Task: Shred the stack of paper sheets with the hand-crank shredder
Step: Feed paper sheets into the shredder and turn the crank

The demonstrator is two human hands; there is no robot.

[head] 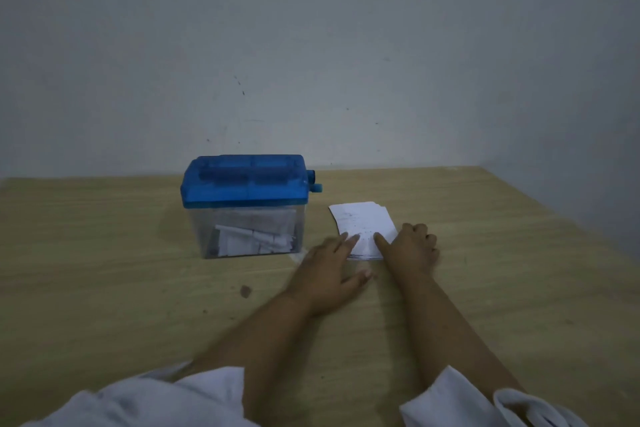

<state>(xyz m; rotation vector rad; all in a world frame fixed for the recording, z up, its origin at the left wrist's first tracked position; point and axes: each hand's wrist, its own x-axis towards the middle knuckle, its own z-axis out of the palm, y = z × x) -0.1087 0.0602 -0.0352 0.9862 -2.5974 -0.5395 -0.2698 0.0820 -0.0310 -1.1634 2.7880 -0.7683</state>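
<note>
At the left, a hand-crank shredder [244,206] with a translucent blue lid and a clear plastic bin stands upright on the light wooden table [104,253], close to the grey wall [311,62]. Its long side runs left to right, and its stubby blue crank [315,183] sticks out of the lid's right end. White paper strips [256,239] lie in the bin.

The left forearm, bare below a rolled white sleeve [156,395], reaches forward and to the right across the table. The left hand [332,262] lies low and palm down, a little blurred. Its fingers are straight and spread narrowly, the thumb is out to the side, and the fingertips touch the near left edge of the paper.

Just to the right of the shredder and apart from it, the stack of white paper sheets [362,220] lies flat on the table. Its long axis runs away from the person, with the far end leaning slightly left. The sheets are a little fanned at the far corner.

The right forearm comes in straight from the lower right. The right hand [412,248] sits at the stack's near right corner, its index finger straight and pressing on the top sheet. Its other fingers are curled at the stack's right edge; whether they grip the paper cannot be told.
</note>
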